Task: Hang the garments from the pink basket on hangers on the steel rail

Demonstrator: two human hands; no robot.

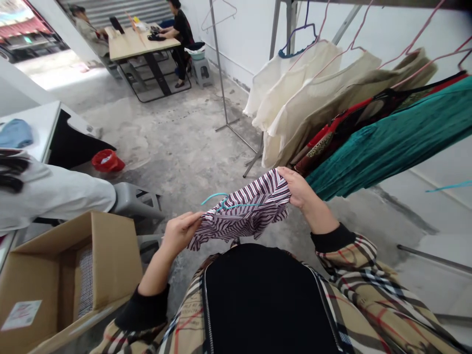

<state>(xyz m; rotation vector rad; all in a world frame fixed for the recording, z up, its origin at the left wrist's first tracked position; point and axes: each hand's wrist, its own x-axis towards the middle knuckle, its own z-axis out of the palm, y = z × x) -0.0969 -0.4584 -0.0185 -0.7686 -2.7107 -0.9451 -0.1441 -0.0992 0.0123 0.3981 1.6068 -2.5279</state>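
Observation:
In front of my body I hold a striped shirt in white, dark and reddish tones, stretched between both hands. A light blue hanger sits inside it, its hook pointing left out of the top. My left hand pinches the shirt at its left end. At the upper right end, my right hand grips the fabric with fingers closed. The lower part of the shirt hangs in folds above the floor.
A rack of hanging clothes, with a teal garment nearest, stands at right. To my left are an open cardboard box, a grey stool and a red bin. Two people sit at a far table.

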